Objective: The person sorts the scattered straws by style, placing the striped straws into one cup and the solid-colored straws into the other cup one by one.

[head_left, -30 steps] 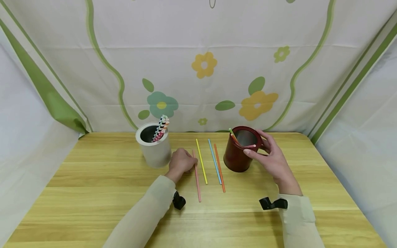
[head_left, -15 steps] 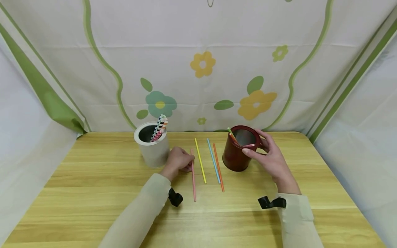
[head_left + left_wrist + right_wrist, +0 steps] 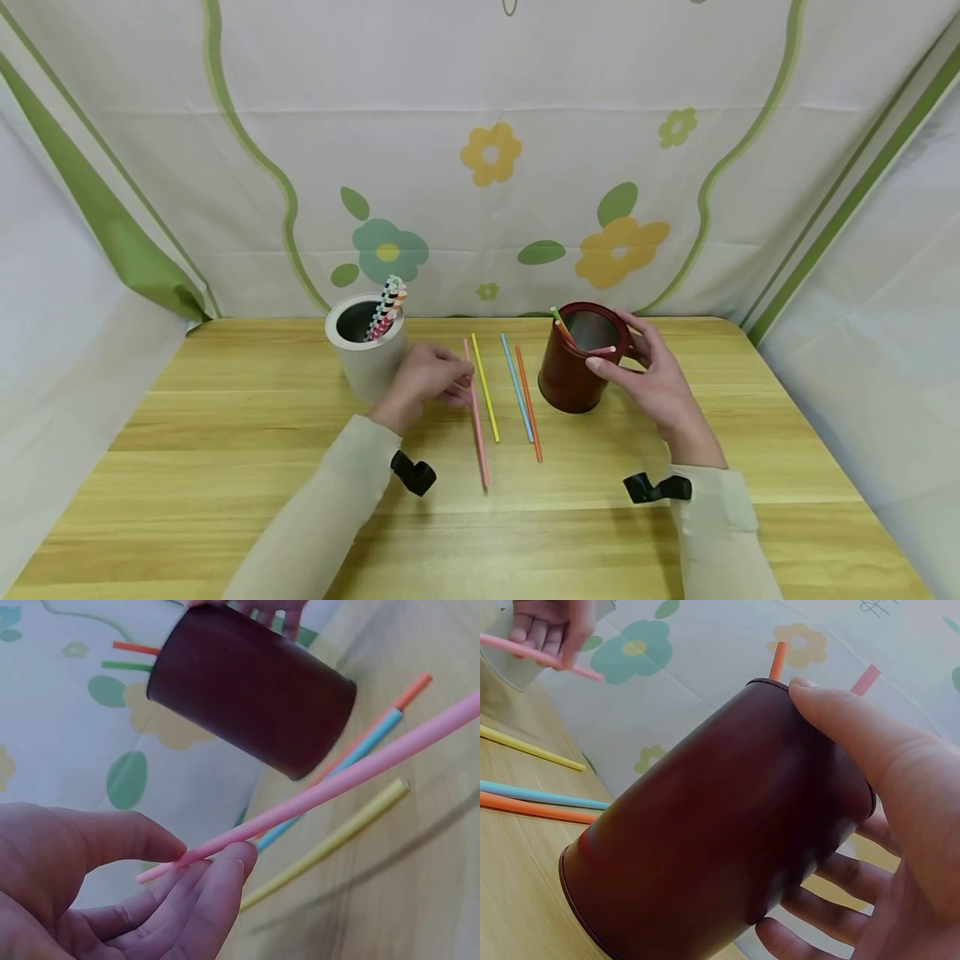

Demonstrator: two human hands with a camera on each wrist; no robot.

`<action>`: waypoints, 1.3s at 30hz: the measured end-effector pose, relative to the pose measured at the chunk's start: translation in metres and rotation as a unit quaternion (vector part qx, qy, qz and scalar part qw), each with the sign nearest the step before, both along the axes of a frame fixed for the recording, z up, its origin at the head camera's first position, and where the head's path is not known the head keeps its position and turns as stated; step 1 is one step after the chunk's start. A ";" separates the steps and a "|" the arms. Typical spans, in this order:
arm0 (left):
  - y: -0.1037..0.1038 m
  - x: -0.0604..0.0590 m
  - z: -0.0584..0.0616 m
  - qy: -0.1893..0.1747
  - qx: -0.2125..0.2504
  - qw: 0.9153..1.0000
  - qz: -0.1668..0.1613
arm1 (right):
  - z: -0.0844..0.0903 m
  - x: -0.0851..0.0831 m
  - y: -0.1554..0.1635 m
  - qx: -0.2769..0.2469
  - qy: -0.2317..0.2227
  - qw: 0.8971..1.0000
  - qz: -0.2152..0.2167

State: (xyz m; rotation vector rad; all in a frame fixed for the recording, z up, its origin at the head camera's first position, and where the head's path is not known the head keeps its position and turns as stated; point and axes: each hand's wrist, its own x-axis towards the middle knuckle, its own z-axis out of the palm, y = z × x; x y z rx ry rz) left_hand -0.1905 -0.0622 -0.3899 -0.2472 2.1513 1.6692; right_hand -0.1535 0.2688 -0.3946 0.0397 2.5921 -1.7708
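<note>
My left hand [image 3: 429, 373] pinches a pink straw [image 3: 478, 433] between thumb and fingertips near its far end. In the left wrist view, the straw's shaft slants over a yellow straw [image 3: 337, 831] and casts a shadow on the table. My right hand [image 3: 663, 387] holds a dark red mug [image 3: 573, 379] at its right side, thumb at the rim and fingers curled behind. The mug stands upright, with a green straw [image 3: 554, 313], an orange straw [image 3: 778, 660] and a pink straw [image 3: 866, 679] inside.
Left of the left hand stands a white canister [image 3: 367, 367] with several patterned straws [image 3: 386, 308] leaning in it. Between canister and mug, a blue straw [image 3: 516, 383] and an orange straw [image 3: 528, 404] lie close together on the wooden table [image 3: 585, 533]. A flowered curtain [image 3: 420, 150] hangs behind.
The pink straw in my left hand first shifted left, then rose off the table as the hand turned, its near end swinging right. The right hand and mug stay put.
</note>
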 end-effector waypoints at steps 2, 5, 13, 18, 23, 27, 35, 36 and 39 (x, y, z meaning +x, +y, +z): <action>0.001 0.001 0.003 0.001 0.011 1.000 -0.006 | -0.001 0.000 0.000 0.000 0.001 1.000 -0.001; 0.001 0.003 0.008 0.010 0.037 0.999 -0.019 | -0.002 0.000 0.001 -0.003 0.004 1.000 -0.002; -0.002 0.007 0.027 0.038 0.111 0.989 -0.086 | -0.003 0.000 0.000 -0.004 0.008 1.000 0.002; -0.007 0.009 0.045 0.065 0.144 0.981 -0.110 | -0.003 0.000 -0.001 -0.004 0.004 1.000 0.001; -0.013 0.014 0.060 0.106 0.155 0.972 -0.142 | -0.002 0.000 -0.001 -0.004 0.002 1.000 -0.001; -0.015 0.017 0.070 0.141 0.160 0.966 -0.143 | -0.002 0.000 -0.001 -0.003 0.000 1.000 -0.004; -0.011 0.018 0.088 0.201 0.173 0.958 -0.109 | -0.003 0.001 0.000 -0.001 -0.002 1.000 -0.006; -0.010 0.018 0.090 0.203 0.172 0.958 -0.106 | -0.003 0.000 0.000 -0.001 -0.002 1.000 -0.005; -0.009 0.017 0.095 0.202 0.169 0.959 -0.100 | -0.003 0.000 0.000 -0.001 -0.004 1.000 -0.006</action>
